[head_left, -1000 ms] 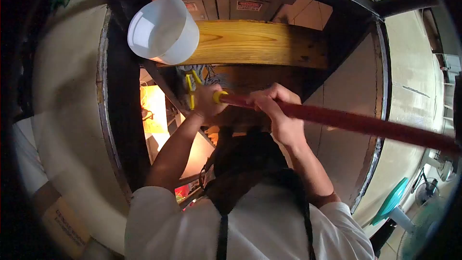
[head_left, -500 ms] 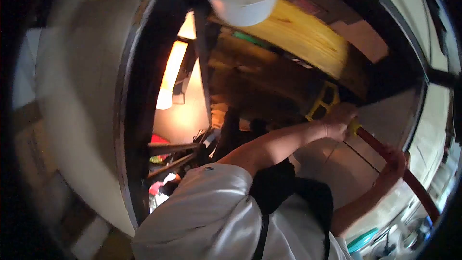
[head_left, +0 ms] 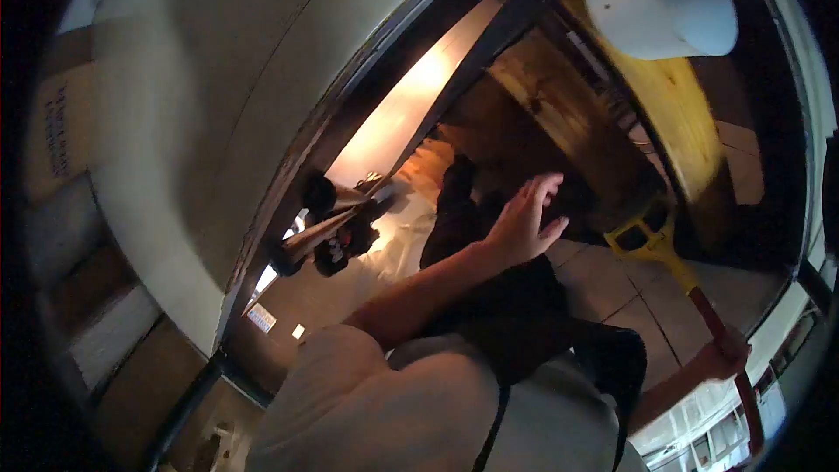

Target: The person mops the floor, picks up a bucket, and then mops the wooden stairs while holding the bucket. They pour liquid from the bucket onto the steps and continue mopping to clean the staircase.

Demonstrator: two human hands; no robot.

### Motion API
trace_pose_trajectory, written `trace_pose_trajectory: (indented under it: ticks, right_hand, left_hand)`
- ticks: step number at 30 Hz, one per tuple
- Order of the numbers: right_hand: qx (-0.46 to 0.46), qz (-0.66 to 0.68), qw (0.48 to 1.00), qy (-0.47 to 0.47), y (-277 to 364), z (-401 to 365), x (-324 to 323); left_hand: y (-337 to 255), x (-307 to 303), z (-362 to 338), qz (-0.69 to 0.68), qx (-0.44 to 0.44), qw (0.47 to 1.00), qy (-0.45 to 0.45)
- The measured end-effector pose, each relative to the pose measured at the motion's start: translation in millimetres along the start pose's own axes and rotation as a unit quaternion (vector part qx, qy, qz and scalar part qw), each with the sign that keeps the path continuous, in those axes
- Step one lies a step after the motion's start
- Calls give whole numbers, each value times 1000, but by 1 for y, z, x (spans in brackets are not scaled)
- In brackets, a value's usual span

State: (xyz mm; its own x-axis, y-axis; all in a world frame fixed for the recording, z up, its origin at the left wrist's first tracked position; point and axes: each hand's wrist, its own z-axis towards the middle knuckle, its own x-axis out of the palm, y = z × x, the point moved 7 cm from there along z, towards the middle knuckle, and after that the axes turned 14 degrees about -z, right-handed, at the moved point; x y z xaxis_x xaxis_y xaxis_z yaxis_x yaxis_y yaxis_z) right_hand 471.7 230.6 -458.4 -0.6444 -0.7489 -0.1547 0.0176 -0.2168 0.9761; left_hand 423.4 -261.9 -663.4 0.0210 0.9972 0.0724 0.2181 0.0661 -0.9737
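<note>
Since the earlier frame, the left hand (head_left: pixel 524 225) has come off the pole (head_left: pixel 708 313). In the head view it hangs empty, fingers loose, while the right hand (head_left: pixel 727 354) grips the pole below its yellow frame (head_left: pixel 666 252), at the person's right. The step seems to be one-handed steering; the next move calls for a firm right grip. The pole's far end is cut off; the right fingers are blurred.
</note>
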Motion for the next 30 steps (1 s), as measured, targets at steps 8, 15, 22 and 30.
trace_pose_trajectory:
  ticks: [8, 15, 22, 30]
  right_hand:
    - [-23, 7, 994, -102, 11, -26, 34]
    - [10, 50, 995, -89, 8, -32, 40]
    - [-23, 60, 996, -60, 14, -30, 49]
    - [-24, 43, 993, -106, 17, -15, 51]
  left_hand:
    - [-180, -14, 133, 222, 275, 931, -89]
    - [-199, -6, 190, 399, 184, 895, -73]
    - [-192, -18, 172, 283, 208, 935, -49]
    - [-145, -63, 53, 209, 139, 964, -90]
